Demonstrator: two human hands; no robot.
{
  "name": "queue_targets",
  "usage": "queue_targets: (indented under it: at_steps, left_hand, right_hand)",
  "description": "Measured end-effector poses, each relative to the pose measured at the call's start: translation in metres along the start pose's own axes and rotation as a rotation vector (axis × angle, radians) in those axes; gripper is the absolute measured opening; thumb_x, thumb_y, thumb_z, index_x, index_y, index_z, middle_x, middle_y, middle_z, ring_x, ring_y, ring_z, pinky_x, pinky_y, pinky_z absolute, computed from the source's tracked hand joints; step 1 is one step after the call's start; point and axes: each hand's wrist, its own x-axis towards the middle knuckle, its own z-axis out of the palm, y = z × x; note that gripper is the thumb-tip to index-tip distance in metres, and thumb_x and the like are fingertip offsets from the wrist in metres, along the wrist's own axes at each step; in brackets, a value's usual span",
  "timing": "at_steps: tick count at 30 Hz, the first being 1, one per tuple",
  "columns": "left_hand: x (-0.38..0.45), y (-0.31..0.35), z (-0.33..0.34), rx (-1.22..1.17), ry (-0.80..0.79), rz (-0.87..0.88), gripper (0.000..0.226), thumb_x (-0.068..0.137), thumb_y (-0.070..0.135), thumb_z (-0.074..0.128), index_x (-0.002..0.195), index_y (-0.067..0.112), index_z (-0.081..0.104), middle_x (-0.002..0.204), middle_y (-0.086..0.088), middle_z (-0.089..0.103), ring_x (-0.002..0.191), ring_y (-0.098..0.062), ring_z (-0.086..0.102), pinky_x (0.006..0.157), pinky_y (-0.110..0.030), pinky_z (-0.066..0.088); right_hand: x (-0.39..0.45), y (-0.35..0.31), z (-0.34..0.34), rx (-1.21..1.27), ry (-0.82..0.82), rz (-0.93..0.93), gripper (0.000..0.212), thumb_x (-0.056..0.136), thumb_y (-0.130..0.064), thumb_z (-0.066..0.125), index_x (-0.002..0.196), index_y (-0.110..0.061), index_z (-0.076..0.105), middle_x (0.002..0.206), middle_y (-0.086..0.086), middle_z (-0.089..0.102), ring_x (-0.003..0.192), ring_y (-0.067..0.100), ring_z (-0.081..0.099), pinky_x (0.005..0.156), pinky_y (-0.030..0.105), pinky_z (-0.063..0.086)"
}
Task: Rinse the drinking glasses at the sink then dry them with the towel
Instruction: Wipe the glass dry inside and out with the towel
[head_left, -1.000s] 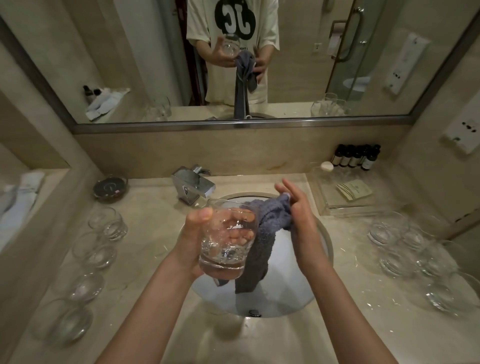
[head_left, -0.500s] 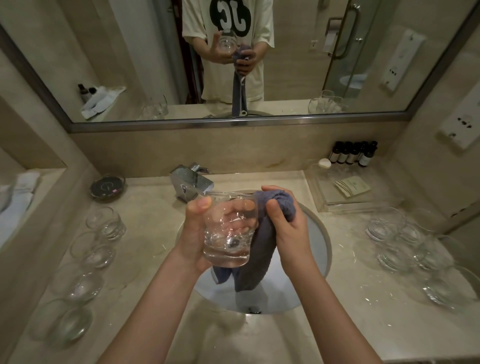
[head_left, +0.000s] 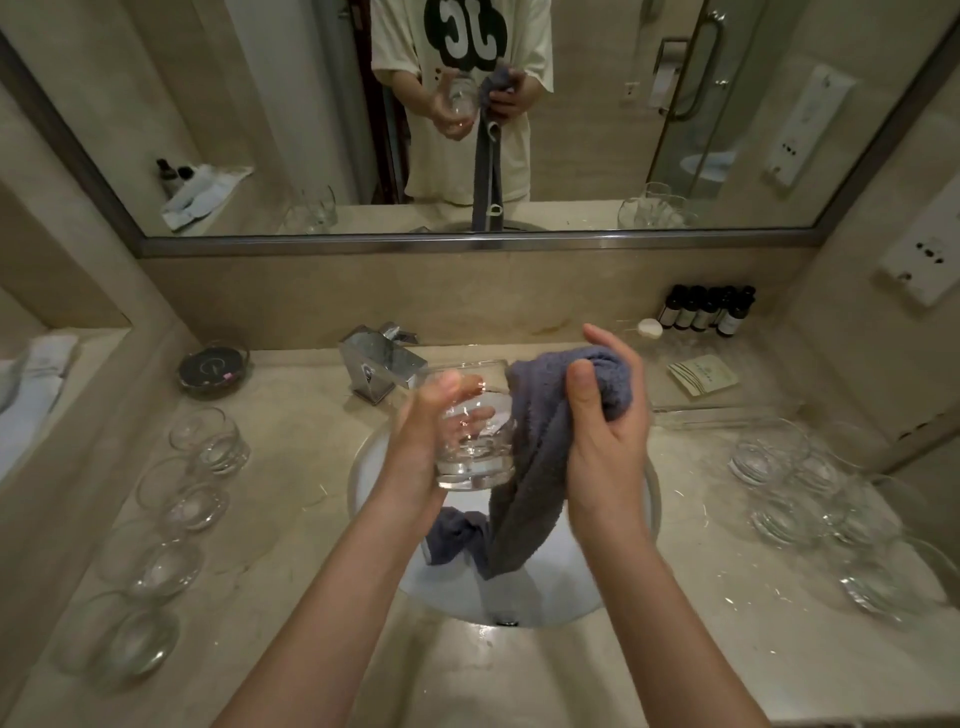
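Dim warm light, soft focus, wide-angle bending at edges.

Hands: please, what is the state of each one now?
Left hand: closed, holding the drinking glass.
Right hand: closed, holding the grey towel.

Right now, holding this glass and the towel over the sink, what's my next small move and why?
Probably push the bunched grey towel in your right hand into the mouth of the glass your left hand grips: the towel sits beside the rim, not inside.
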Motion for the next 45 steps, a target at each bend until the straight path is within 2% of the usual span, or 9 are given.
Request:
queue_targets:
  at_steps: [6, 12, 16, 23, 27, 31, 35, 41, 45]
  left_hand:
    - [-0.007, -0.013, 0.018, 0.078, 0.174, 0.182, 0.070, 0.051, 0.054, 0.070, 0.107, 0.016, 0.054, 0.105, -0.012, 0.066, 0.091, -0.023, 0.068, 0.086, -0.044, 0.053]
    - [-0.004, -0.007, 0.022, 0.183, 0.016, 0.201, 0.056, 0.055, 0.056, 0.064, 0.095, 0.017, 0.059, 0.089, -0.002, 0.066, 0.081, -0.014, 0.065, 0.079, -0.033, 0.052]
    - [-0.006, -0.004, 0.025, 0.445, 0.103, 0.226, 0.054, 0.065, 0.068, 0.055, 0.096, 0.023, 0.056, 0.093, 0.011, 0.062, 0.088, -0.004, 0.061, 0.070, -0.016, 0.044]
    - [-0.015, -0.011, 0.025, 0.321, 0.103, 0.322, 0.070, 0.044, 0.058, 0.070, 0.104, 0.026, 0.053, 0.097, 0.001, 0.065, 0.074, 0.007, 0.063, 0.065, -0.009, 0.047]
    - [-0.005, -0.009, 0.024, 0.456, 0.010, 0.324, 0.061, 0.055, 0.063, 0.065, 0.102, 0.026, 0.063, 0.096, 0.005, 0.069, 0.089, -0.002, 0.065, 0.081, -0.018, 0.050]
    - [0.000, -0.011, 0.021, 0.642, 0.148, 0.356, 0.072, 0.062, 0.079, 0.043, 0.111, 0.028, 0.058, 0.090, 0.008, 0.061, 0.083, -0.004, 0.060, 0.073, -0.013, 0.040]
    - [-0.007, -0.018, 0.024, 0.455, 0.153, 0.356, 0.061, 0.055, 0.068, 0.064, 0.105, 0.037, 0.045, 0.097, 0.005, 0.065, 0.080, 0.000, 0.065, 0.067, -0.013, 0.048]
    - [-0.009, -0.008, 0.025, 0.430, -0.016, 0.318, 0.050, 0.061, 0.062, 0.059, 0.097, 0.026, 0.061, 0.082, 0.007, 0.072, 0.076, -0.011, 0.068, 0.066, -0.021, 0.051]
    - [-0.007, -0.005, 0.030, 0.473, 0.211, 0.301, 0.035, 0.078, 0.073, 0.049, 0.083, 0.041, 0.062, 0.087, 0.011, 0.060, 0.095, -0.016, 0.061, 0.078, -0.027, 0.045]
  right_hand:
    - [-0.020, 0.010, 0.024, -0.143, -0.020, -0.007, 0.034, 0.084, -0.056, 0.058, 0.114, -0.046, 0.044, 0.094, -0.024, 0.060, 0.083, 0.002, 0.061, 0.074, 0.016, 0.048]
    - [0.003, 0.011, 0.017, 0.180, 0.050, 0.319, 0.036, 0.076, -0.051, 0.051, 0.102, -0.026, 0.053, 0.092, -0.002, 0.065, 0.080, 0.009, 0.066, 0.072, 0.023, 0.053]
    - [-0.009, 0.014, 0.018, 0.081, 0.141, 0.243, 0.030, 0.078, -0.051, 0.049, 0.103, -0.033, 0.048, 0.088, -0.011, 0.062, 0.078, 0.000, 0.061, 0.074, 0.019, 0.047]
    - [-0.011, 0.006, 0.024, -0.052, 0.153, 0.099, 0.023, 0.090, -0.050, 0.050, 0.104, -0.031, 0.047, 0.092, -0.008, 0.063, 0.083, -0.002, 0.062, 0.074, 0.012, 0.046]
    - [0.011, 0.009, 0.016, 0.243, 0.220, 0.348, 0.056, 0.089, -0.051, 0.049, 0.119, -0.003, 0.049, 0.109, 0.023, 0.063, 0.097, 0.026, 0.064, 0.092, 0.040, 0.051]
    - [0.005, 0.010, 0.015, 0.087, 0.175, 0.241, 0.027, 0.087, -0.049, 0.048, 0.103, -0.027, 0.049, 0.095, -0.003, 0.064, 0.088, 0.005, 0.066, 0.082, 0.025, 0.051]
    - [-0.005, 0.005, 0.018, -0.016, 0.098, 0.112, 0.024, 0.080, -0.047, 0.047, 0.099, -0.031, 0.045, 0.078, -0.024, 0.063, 0.070, -0.012, 0.057, 0.068, 0.010, 0.044]
    - [0.013, 0.005, 0.012, 0.139, 0.141, 0.255, 0.034, 0.086, -0.057, 0.053, 0.100, -0.026, 0.051, 0.095, 0.000, 0.064, 0.091, 0.015, 0.064, 0.085, 0.036, 0.050]
    - [-0.002, 0.002, 0.018, 0.031, 0.134, 0.166, 0.025, 0.081, -0.051, 0.047, 0.098, -0.032, 0.047, 0.082, -0.016, 0.061, 0.077, -0.004, 0.061, 0.076, 0.020, 0.046]
